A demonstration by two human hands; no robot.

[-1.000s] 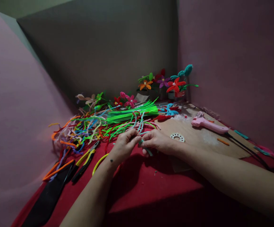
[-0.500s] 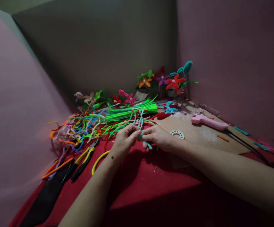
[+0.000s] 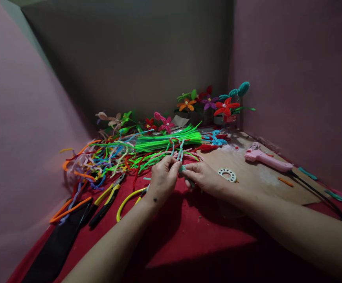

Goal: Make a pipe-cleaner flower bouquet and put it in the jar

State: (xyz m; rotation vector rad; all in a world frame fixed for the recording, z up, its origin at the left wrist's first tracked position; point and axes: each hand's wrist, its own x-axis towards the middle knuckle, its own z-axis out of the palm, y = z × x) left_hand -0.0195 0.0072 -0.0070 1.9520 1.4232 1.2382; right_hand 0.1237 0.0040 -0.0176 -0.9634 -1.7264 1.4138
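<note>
Between my two hands is a teal pipe cleaner [image 3: 183,168], partly hidden by the fingers. My left hand [image 3: 166,175] pinches it with thumb and forefinger. My right hand [image 3: 202,175] is closed on it from the other side, its fingertips almost meeting the left ones. Pale blue pipe cleaner ends [image 3: 181,149] rise just beyond the fingertips; I cannot tell whether they belong to the held piece. Under my left wrist lies a yellow-handled tool [image 3: 126,202], mostly covered. Close behind the hands is a bundle of bright green pipe cleaners [image 3: 168,140].
Pliers [image 3: 107,200] and a heap of mixed pipe cleaners [image 3: 94,163] lie left. To the right, a pink glue gun [image 3: 268,160] and a white holed disc [image 3: 227,175] rest on a brown board [image 3: 247,188]. Pipe cleaner flowers [image 3: 227,107] stand at the back.
The view has shifted slightly, so most things sit further right. The teal end that hung below my right fingers is now mostly hidden. Both hands keep their pinch.
</note>
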